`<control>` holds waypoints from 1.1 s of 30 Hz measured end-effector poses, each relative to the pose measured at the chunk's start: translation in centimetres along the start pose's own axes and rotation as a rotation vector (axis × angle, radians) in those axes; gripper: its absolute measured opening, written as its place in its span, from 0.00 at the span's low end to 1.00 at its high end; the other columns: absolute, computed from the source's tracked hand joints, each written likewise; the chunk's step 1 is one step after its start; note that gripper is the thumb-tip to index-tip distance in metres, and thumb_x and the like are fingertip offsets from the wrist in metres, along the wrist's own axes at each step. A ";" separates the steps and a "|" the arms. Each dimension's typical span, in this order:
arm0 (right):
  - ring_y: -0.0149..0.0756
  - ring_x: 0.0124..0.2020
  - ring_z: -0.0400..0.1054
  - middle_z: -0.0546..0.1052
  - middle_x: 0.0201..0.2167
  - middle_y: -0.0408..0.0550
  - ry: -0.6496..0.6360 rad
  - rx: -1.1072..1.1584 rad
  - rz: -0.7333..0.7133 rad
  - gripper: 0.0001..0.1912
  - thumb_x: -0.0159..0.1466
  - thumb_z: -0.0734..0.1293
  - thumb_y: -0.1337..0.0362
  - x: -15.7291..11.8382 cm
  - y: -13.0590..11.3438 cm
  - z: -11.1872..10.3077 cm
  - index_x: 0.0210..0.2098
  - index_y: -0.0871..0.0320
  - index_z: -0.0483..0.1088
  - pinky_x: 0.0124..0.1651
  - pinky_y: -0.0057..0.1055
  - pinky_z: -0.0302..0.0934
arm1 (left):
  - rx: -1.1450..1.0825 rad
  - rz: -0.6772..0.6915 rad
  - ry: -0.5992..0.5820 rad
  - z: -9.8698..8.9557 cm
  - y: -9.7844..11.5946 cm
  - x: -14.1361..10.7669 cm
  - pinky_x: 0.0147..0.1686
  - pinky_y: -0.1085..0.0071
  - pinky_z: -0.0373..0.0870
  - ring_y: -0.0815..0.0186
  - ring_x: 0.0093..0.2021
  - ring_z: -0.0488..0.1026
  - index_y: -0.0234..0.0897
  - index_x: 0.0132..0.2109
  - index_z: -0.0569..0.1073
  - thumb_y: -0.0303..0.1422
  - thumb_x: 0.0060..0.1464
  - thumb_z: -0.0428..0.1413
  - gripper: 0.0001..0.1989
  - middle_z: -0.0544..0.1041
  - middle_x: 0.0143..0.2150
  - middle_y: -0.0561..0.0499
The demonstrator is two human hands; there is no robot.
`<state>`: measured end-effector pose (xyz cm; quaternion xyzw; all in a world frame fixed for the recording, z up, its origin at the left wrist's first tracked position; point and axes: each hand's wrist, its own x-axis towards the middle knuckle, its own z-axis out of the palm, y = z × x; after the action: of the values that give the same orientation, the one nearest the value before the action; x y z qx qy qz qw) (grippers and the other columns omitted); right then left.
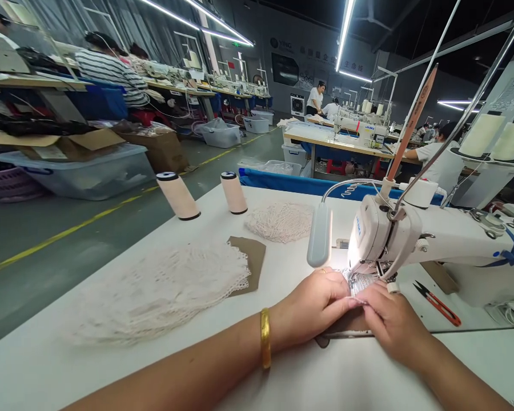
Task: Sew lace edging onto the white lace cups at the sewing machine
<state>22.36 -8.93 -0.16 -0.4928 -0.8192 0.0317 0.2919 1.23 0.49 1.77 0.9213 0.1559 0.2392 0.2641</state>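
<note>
White fabric (360,283) is located beneath the needle area of the sewing machine (437,231), directly ahead of and between the fingertips. Its visible part appears to run from the machine head toward the person; the full long axis cannot be confirmed, as the hands and machine cover much of it. Neither hand is clearly nearer: the left hand (310,305) bears on its left side, the right hand (394,319) on its right, and the fingers of both are closed on its near edge, fingertips almost meeting. The fabric reads as thin, gathered and finely ribbed under the bright lamp (320,234). To the left on the smooth white tabletop (47,365) lies a broad, rounded stack of openwork lace (167,285) with a scalloped edge, partly over a flat, angular brown piece (251,265). Beyond it are a smaller oval lace pile (280,221) of netted texture and two tapered, pale pink thread cones (179,197) with dark ends. Red-handled snips (439,305) with dark, pointed blades lie to the right of the right hand.
</note>
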 end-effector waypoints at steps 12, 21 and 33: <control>0.40 0.40 0.68 0.78 0.42 0.45 -0.089 -0.023 -0.121 0.18 0.66 0.61 0.80 -1.2 -0.6 -1.2 0.46 0.53 0.72 0.41 0.36 0.57 | 0.305 0.179 0.097 0.6 1.3 -2.4 0.43 0.61 0.60 0.63 0.35 0.70 0.41 0.35 0.79 0.21 0.63 0.56 0.12 0.81 0.37 0.54; 0.42 0.41 0.67 0.78 0.44 0.47 -0.070 -0.074 -0.079 0.19 0.64 0.62 0.81 -0.8 0.1 -0.4 0.47 0.54 0.72 0.39 0.35 0.60 | 0.386 0.153 0.086 0.2 0.2 -1.5 0.42 0.61 0.61 0.62 0.37 0.72 0.38 0.34 0.78 0.23 0.66 0.57 0.11 0.81 0.38 0.52; 0.43 0.39 0.68 0.79 0.42 0.49 -0.081 -0.108 -0.082 0.19 0.66 0.60 0.80 -0.9 0.0 -0.6 0.50 0.54 0.72 0.37 0.36 0.61 | 0.379 0.243 0.026 0.3 0.3 -1.6 0.49 0.59 0.66 0.61 0.37 0.75 0.37 0.39 0.77 0.18 0.60 0.55 0.11 0.82 0.36 0.50</control>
<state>22.98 -9.77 -0.08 -0.4722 -0.8502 -0.0047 0.2326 0.08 -0.50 1.11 0.9633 0.0894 0.2476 0.0533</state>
